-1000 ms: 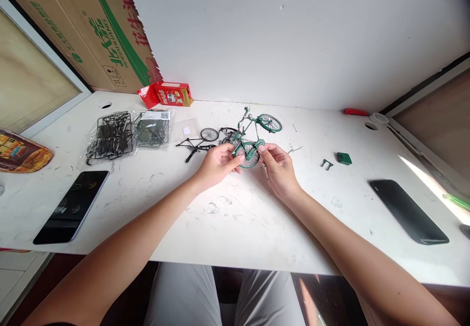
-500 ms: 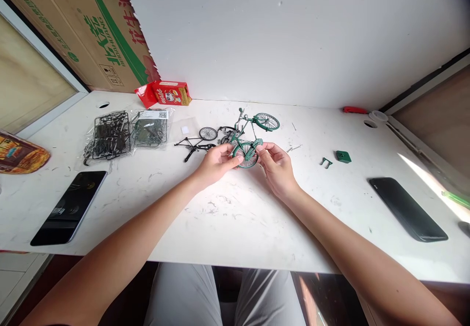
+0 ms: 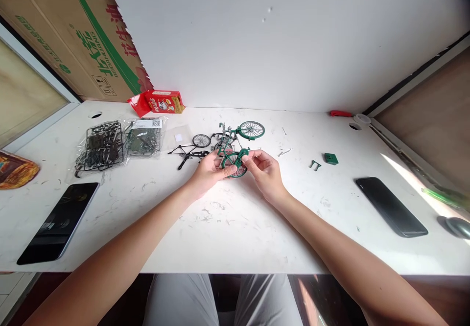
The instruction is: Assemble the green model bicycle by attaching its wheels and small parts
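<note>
— Well, how are the hands set?
— Both bare forearms come in from the near edge and meet mid-table. The left hand (image 3: pixel 205 173) and the right hand (image 3: pixel 267 173) each pinch the near wheel of a green model bicycle (image 3: pixel 237 157) between thumb and fingertips, with the other fingers loosely curled. Its far wheel points away beyond the fingers.
— And the surface?
— A scuffed white table (image 3: pixel 235 228) with a plain white wall behind and a cardboard box (image 3: pixel 84 37) leaning far left.
— Counts?
— Two dark phones: the left phone (image 3: pixel 58 221) well left of the left hand, the right phone (image 3: pixel 391 206) well right of the right hand. Two small green pieces, a green clip (image 3: pixel 314 164) and a green block (image 3: pixel 331 158), right of the right hand. One black bicycle frame (image 3: pixel 191 151) just beyond the left hand. Two clear bags farther left: a bag of black parts (image 3: pixel 101 145) and a bag of green parts (image 3: pixel 144 137). One red carton (image 3: pixel 159 102) by the wall.
</note>
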`<state>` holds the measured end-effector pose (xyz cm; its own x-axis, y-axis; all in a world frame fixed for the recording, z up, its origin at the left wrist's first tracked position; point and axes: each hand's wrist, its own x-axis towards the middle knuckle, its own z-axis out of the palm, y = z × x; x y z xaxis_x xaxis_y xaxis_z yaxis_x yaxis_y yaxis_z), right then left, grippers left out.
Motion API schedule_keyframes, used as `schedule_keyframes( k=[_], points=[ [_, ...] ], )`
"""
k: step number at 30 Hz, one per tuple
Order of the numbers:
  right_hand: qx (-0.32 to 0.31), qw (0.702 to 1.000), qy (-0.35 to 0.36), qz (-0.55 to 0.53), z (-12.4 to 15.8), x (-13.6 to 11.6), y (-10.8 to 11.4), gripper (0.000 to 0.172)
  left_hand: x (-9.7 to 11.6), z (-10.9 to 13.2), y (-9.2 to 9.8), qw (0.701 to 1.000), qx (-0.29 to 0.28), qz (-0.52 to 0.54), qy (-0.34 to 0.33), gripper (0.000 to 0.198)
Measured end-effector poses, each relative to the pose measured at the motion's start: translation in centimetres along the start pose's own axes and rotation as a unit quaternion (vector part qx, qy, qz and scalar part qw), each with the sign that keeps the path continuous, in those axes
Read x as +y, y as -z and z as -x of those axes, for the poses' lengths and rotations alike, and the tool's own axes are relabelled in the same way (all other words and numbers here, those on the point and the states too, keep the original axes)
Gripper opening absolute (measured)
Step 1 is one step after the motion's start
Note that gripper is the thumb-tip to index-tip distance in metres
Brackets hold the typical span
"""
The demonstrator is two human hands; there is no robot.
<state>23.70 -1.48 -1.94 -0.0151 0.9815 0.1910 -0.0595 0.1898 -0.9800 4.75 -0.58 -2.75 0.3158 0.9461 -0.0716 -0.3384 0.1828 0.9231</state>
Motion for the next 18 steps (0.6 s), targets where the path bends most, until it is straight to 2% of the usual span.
schedule_keyframes(
  k=[4, 7, 9, 11, 12, 14, 15, 18],
  points=[
    [-0.02, 0.999, 0.023, 0.03, 0.1, 0.0, 0.2, 0.036, 0.0, -0.1, -0.1, 0.999, -0.02, -0.026, -0.02, 0.059],
    [-0.034, 0.988, 0.075, 0.131, -0.9, -0.8, 1.6, 0.036, 0.0, -0.1, 0.0, 0.999, -0.014, -0.03, -0.017, 0.054],
    [-0.012, 0.962, 0.131, 0.239, -2.1, -1.6, 3.6, 0.04, -0.1, -0.2, 0.2, 1.0, -0.009, -0.022, -0.016, 0.053],
    [0.021, 0.913, 0.164, 0.372, -3.7, -2.3, 6.5, 0.035, -0.3, -0.3, 0.5, 1.0, 0.002, -0.009, -0.015, 0.054],
    [0.03, 0.881, 0.157, 0.445, -4.4, -2.5, 8.2, 0.032, -0.4, -0.4, 0.6, 1.0, 0.007, -0.004, -0.009, 0.054],
    [0.03, 0.827, 0.088, 0.554, -5.6, -2.6, 11.3, 0.028, -0.6, -0.4, 0.8, 1.0, 0.018, 0.004, 0.005, 0.055],
    [0.016, 0.814, 0.044, 0.579, -6.0, -2.5, 12.7, 0.028, -0.6, -0.4, 0.8, 1.0, 0.023, 0.007, 0.009, 0.055],
    [-0.017, 0.809, -0.007, 0.588, -6.4, -1.9, 15.3, 0.018, -0.5, -0.4, 0.7, 0.999, 0.033, 0.01, 0.007, 0.055]
  ],
)
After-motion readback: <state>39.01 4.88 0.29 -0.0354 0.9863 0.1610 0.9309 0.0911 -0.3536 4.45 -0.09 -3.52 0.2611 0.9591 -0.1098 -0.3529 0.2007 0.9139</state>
